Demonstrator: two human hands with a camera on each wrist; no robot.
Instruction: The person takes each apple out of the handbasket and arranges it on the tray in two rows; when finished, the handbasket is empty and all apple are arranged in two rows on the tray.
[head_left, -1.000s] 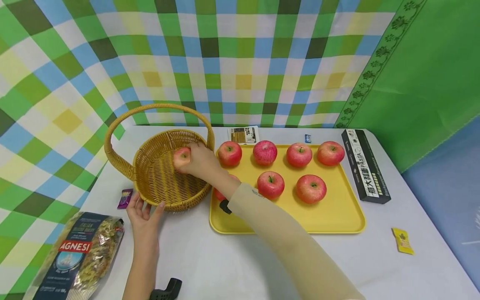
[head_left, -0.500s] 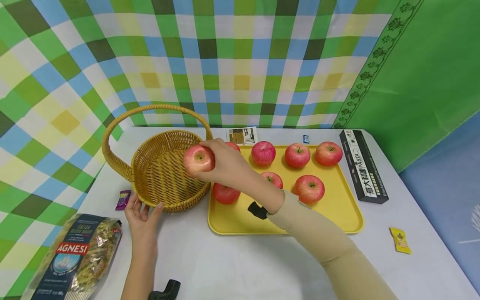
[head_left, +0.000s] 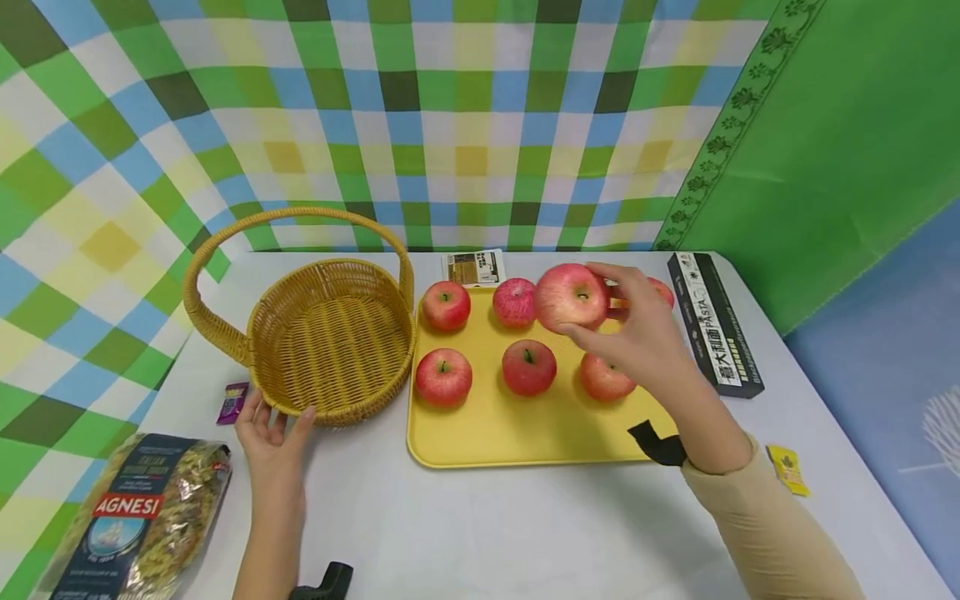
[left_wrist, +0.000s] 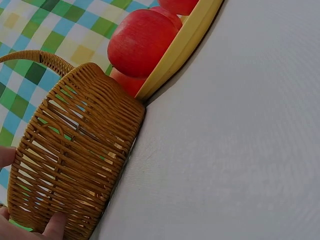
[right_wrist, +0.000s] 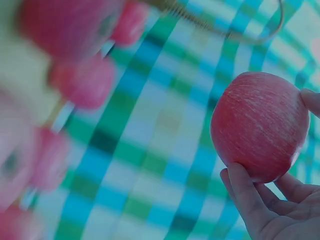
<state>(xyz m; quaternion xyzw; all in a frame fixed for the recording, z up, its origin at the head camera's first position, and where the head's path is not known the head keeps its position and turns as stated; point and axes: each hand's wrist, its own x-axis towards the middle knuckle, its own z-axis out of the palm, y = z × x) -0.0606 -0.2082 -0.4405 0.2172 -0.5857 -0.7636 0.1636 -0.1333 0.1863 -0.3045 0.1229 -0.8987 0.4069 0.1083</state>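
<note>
My right hand (head_left: 637,333) pinches a red apple (head_left: 572,298) between thumb and fingers, up above the yellow tray (head_left: 480,442). In the right wrist view, the fingertips sit round the sides of this held apple (right_wrist: 257,125). Several other apples stand on the tray in two rows, such as a front-left apple (head_left: 444,377); my hand and the held apple partly cover some at the back right. A wicker basket (head_left: 333,350) with a tall handle stands left of the tray, its woven bottom showing. My left hand (head_left: 273,437) touches its near side, fingers and thumb spread along the outside.
A bag of pasta (head_left: 135,517) lies at the near left, beside a small purple packet (head_left: 233,403). A black pasta box (head_left: 716,325) flanks the tray's right side. Near it is a yellow packet (head_left: 787,470). A printed card (head_left: 474,267) lies behind the tray.
My right hand has lifted the apple out of the basket and carried it right, over the tray. My left hand keeps its place at the basket. The head view has shifted slightly.
</note>
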